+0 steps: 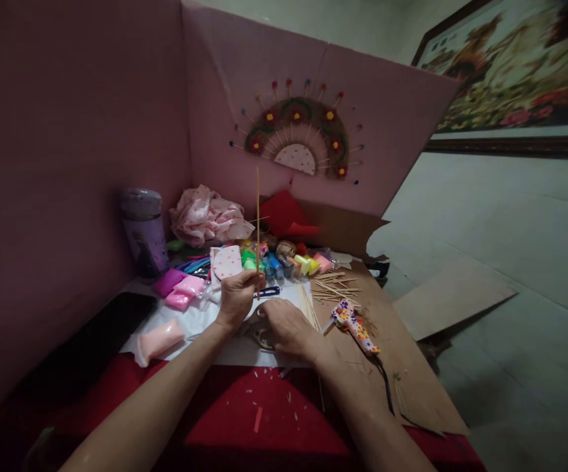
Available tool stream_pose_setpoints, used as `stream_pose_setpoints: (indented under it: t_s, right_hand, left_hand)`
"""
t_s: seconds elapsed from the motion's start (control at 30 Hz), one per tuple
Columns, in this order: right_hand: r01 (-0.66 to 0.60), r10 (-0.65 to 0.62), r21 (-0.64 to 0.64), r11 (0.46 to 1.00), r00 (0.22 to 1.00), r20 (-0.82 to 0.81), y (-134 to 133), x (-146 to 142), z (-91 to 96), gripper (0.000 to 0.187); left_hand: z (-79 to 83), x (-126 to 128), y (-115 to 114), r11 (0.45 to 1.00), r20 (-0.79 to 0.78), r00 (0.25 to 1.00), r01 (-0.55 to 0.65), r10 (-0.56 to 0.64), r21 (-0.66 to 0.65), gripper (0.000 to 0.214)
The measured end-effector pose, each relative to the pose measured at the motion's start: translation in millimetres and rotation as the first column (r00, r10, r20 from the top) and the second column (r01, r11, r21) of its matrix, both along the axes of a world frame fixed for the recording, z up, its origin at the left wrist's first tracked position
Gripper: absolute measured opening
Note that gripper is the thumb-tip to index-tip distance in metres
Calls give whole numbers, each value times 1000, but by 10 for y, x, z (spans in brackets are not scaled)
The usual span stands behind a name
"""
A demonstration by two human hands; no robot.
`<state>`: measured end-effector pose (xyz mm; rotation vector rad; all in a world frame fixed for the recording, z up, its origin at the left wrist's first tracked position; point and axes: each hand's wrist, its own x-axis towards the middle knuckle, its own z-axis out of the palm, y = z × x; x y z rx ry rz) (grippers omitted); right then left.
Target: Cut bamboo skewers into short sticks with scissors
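Upright in my left hand [239,298] is a thin wooden skewer [258,216], pinched near its lower end between thumb and fingers. My right hand [286,326] is just right of it and lower, its fingers curled down on a pair of scissors [263,339] with greyish handles. The blades are mostly hidden by the hands. Past my fingers, a slim dark blue tool [267,292] lies on white paper [225,354]. Several loose skewers [307,305] lie right of my right hand.
A flowered glue gun [355,328] with a cord rests on cardboard [412,400] at right, near cut sticks [336,287]. Clay packets [161,341], dotted cloth [210,216] and a purple tumbler [143,229] stand left and behind. A decorated half-round fan [296,108] hangs on the pink board.
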<state>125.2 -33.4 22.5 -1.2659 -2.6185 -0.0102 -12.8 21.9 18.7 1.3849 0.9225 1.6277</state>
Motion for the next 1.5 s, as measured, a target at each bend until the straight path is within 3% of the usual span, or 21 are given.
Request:
stream_pose_setpoints:
  t_s: [0.13, 0.23, 0.33, 0.4, 0.47, 0.53, 0.57, 0.63, 0.7, 0.77, 0.83, 0.93, 1.0, 1.1, 1.2, 1.33, 1.5]
  right_hand:
    - [56, -57, 16, 998, 998, 40, -6, -17, 145, 38]
    - [49, -49, 58, 997, 999, -3, -58, 170, 390, 38]
    - [132, -115, 83, 988, 975, -191, -143, 513, 654, 31]
    - [194, -172, 24, 981, 915, -365, -184, 724, 741, 34]
    - [173, -176, -66, 983, 760, -626, -189, 831, 727, 37]
    - [103, -194, -165, 981, 507, -840, -160, 803, 646, 49]
    - [65, -225, -218, 974, 399, -889, -138, 746, 599, 55]
    - [-13, -288, -298, 955, 223, -931, -92, 587, 514, 49]
    - [-47, -335, -342, 939, 120, -935, -47, 428, 447, 48]
    - [-62, -354, -360, 931, 84, -931, 0, 324, 368, 45]
    - [-76, -357, -367, 927, 118, -927, 56, 291, 251, 45]
    - [-2, -293, -297, 955, 165, -942, 138, 334, 26, 48]
    - [50, -244, -239, 970, 240, -940, 158, 375, -86, 49]
    - [110, -272, -249, 962, 403, -874, 98, 392, -111, 54]
    - [173, -301, -246, 954, 504, -810, -12, 353, -17, 51]
    - [184, -310, -250, 951, 536, -785, -72, 325, 46, 47]
    - [139, -318, -287, 948, 472, -822, 14, 404, -98, 46]
  left_hand:
    - [5, -68, 18, 994, -41, 997, -68, 72, 80, 16]
    - [69, -138, 24, 983, -16, 988, -151, 154, 108, 16]
    - [158, -203, 37, 973, 73, 974, -221, 216, 64, 17]
    - [189, -218, 50, 979, 103, 974, -202, 200, 9, 18]
    - [172, -197, 59, 992, 104, 987, -115, 120, -51, 18]
    - [111, -145, 61, 995, 90, 996, 17, -7, -103, 18]
    - [71, -114, 61, 990, 74, 995, 79, -71, -116, 17]
    - [-10, -58, 58, 981, 9, 987, 160, -160, -111, 15]
    - [-69, -28, 56, 979, -55, 981, 181, -187, -98, 14]
    - [-96, -27, 59, 979, -79, 980, 175, -183, -100, 15]
    - [-94, -41, 62, 977, -65, 981, 175, -184, -124, 18]
    - [-66, -51, 52, 961, 9, 977, 213, -215, -175, 22]
    - [-48, -37, 33, 947, 61, 966, 258, -251, -192, 27]
    - [-46, 3, 8, 925, 57, 944, 331, -326, -185, 33]
    - [-82, 29, 18, 922, 17, 934, 356, -357, -151, 37]
    - [-127, -3, 74, 935, 6, 945, 326, -328, -139, 38]
    - [-78, -107, 100, 962, -61, 970, 222, -234, -159, 42]
